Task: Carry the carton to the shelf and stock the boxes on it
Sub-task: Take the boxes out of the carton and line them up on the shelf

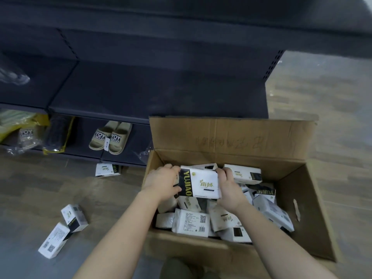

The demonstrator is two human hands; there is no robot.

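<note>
- My left hand [162, 183] and right hand [229, 190] hold one white "YUJIAO" box [199, 183] at mid-frame, fingers curled round its two ends.
- It sits just above the open brown carton [298, 202], lower right, where many similar packs lie jumbled.
- The dark shelf [141, 91] fills the upper frame behind the carton.
- Beige slippers [110, 137] stand on its bottom tier, centre left.
- Three loose boxes [66, 228] lie on the floor [30, 188], lower left.

- Beige slippers [110, 137] marked "YOY STORY" are set side by side.
- A dark bagged item [57, 135] is propped just left of them.
- A wrapped slipper [26, 135] is seen farther left.
</note>
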